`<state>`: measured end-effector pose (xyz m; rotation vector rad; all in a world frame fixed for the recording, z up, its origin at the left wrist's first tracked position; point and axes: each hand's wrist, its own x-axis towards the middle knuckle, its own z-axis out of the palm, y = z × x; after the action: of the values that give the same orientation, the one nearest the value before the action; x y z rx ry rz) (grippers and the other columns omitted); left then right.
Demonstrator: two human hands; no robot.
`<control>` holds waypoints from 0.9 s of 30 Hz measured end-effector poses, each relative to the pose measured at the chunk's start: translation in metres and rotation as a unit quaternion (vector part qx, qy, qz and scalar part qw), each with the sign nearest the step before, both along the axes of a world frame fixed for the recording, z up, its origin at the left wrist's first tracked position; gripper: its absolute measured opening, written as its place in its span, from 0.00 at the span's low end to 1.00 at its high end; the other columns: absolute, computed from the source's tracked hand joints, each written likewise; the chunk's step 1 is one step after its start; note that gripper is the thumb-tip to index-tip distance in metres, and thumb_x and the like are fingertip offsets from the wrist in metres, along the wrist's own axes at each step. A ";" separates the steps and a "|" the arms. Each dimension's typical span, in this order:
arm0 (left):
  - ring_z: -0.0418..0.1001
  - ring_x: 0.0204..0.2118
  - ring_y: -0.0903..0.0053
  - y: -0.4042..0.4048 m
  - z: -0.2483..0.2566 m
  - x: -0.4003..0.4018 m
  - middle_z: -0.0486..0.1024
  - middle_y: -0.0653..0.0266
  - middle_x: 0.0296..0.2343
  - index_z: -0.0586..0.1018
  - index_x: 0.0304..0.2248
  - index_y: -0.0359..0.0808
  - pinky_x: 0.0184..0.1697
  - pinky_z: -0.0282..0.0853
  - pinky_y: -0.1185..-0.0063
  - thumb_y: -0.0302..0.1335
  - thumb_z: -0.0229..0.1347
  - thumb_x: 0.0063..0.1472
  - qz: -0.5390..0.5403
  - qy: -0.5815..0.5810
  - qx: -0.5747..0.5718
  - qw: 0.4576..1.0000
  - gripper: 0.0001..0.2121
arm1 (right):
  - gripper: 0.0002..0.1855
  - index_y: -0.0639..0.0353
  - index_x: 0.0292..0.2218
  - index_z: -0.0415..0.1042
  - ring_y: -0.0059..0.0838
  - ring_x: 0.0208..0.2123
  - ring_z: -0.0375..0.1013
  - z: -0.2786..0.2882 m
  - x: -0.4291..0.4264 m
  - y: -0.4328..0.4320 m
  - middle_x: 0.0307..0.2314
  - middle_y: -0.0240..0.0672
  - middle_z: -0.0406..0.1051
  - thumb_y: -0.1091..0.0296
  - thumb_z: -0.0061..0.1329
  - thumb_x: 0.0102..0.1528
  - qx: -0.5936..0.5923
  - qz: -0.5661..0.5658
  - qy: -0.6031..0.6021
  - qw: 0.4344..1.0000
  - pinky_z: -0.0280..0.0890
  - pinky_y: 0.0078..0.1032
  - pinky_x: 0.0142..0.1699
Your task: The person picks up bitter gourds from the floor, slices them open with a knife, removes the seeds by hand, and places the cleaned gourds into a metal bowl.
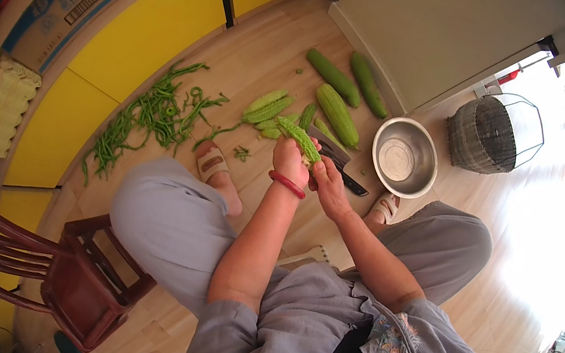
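Note:
Both hands hold one bitter melon piece (pixel 302 138) above the floor between the knees. My left hand (pixel 290 162), with a red bangle on its wrist, grips it from the left; my right hand (pixel 328 182) has its thumb and fingers at the lower end. Just beyond lie more pale green bitter melons (pixel 268 106), partly hidden by the held piece. A cleaver blade (pixel 330 141) and a black knife handle (pixel 354 184) show beside my right hand. To the right of them rests a light green gourd (pixel 337 115), near two darker gourds (pixel 334 76).
A pile of long green beans (pixel 152 114) lies at the left by yellow cabinets (pixel 144 36). A steel basin (pixel 405 157) and a woven basket (pixel 481 137) stand at the right. A wooden chair (pixel 76 292) is at the left; a grey-beige panel (pixel 451 5) rises at the upper right.

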<state>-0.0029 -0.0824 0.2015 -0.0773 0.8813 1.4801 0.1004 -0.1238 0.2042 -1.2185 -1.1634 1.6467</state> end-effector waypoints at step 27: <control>0.68 0.31 0.71 -0.009 0.010 0.001 0.69 0.57 0.28 0.67 0.33 0.30 0.34 0.68 0.73 0.13 0.43 0.41 -0.099 -0.002 0.064 0.993 0.15 | 0.15 0.57 0.38 0.63 0.17 0.24 0.62 0.003 0.011 0.004 0.26 0.27 0.64 0.56 0.32 0.60 -0.153 -0.025 0.158 0.975 0.60 0.15 0.29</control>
<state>-0.0021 -0.0910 0.2117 0.0994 0.7665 1.3466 0.1110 -0.1200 0.2070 -1.1039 -0.6971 1.9463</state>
